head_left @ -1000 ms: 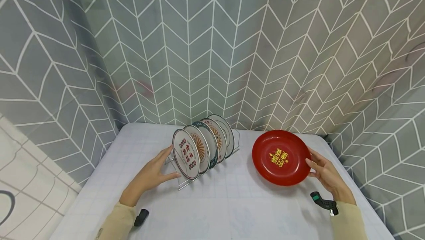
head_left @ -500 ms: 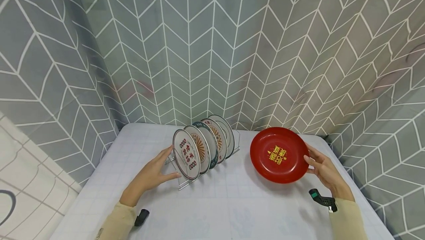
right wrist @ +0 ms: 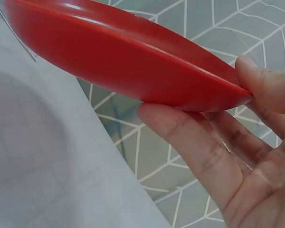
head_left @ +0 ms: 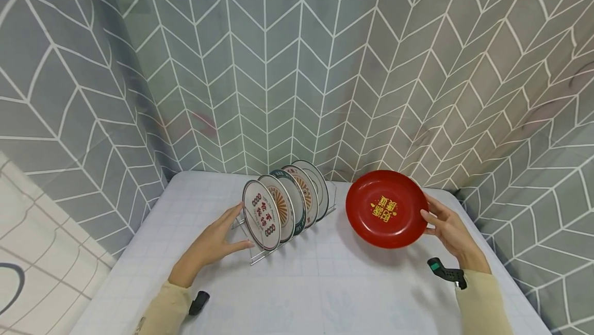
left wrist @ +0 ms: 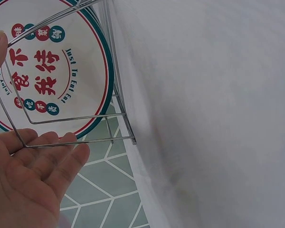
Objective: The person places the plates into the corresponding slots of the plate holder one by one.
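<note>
My left hand [head_left: 209, 242] holds the near left end of a wire plate rack [head_left: 269, 252]. In the left wrist view, its fingers [left wrist: 61, 164] curl at one wire and the thumb touches another. Several round plates stand on edge in the rack; the nearest, a white plate [head_left: 262, 216] with red characters, faces me. My right hand [head_left: 447, 229] pinches the right rim of a red plate [head_left: 408, 206] with yellow characters. The right wrist view shows the thumb on its upper rim and fingers beneath. This plate is held above the table, tilted, apart from the rack.
A white cloth covers the table [head_left: 297, 294]. Grey curtains [head_left: 297, 67] with white chevron lines hang behind and at both sides. Black straps with small devices [head_left: 445, 272] sit at the wrists.
My right hand has carried the red plate slightly left and away from me, turning it a little. The left hand and the rack have stayed in place.
</note>
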`<state>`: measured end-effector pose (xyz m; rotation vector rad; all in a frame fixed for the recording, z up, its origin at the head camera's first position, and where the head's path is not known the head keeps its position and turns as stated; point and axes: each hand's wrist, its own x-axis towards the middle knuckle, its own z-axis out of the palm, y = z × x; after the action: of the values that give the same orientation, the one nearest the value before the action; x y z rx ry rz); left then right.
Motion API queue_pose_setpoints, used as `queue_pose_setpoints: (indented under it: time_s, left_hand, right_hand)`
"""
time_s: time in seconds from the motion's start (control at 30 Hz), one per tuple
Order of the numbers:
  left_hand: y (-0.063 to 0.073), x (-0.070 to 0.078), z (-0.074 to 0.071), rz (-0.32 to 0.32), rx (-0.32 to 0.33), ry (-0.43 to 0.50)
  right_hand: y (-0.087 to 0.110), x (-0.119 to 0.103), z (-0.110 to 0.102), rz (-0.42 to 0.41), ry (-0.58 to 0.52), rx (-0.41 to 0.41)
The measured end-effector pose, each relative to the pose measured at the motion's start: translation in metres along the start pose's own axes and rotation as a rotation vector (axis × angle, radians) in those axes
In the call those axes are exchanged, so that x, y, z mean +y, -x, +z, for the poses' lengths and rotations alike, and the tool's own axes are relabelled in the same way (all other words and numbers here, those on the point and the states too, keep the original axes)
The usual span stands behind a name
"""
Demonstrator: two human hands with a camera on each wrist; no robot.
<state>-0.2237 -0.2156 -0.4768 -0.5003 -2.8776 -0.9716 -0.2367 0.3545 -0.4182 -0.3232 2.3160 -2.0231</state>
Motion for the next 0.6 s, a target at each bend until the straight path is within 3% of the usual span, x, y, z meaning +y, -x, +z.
queue_pose_setpoints:
  time_s: [0.43,0.6]
  left_hand:
    - [-0.001,0.000,0.000,-0.005,-0.006,0.001]
    - [0.000,0.001,0.001,-0.001,0.002,0.001]
  right_hand:
    - [-0.012,-0.008,0.013,-0.020,-0.019,-0.009]
    - [-0.016,-0.011,0.017,-0.012,0.029,-0.018]
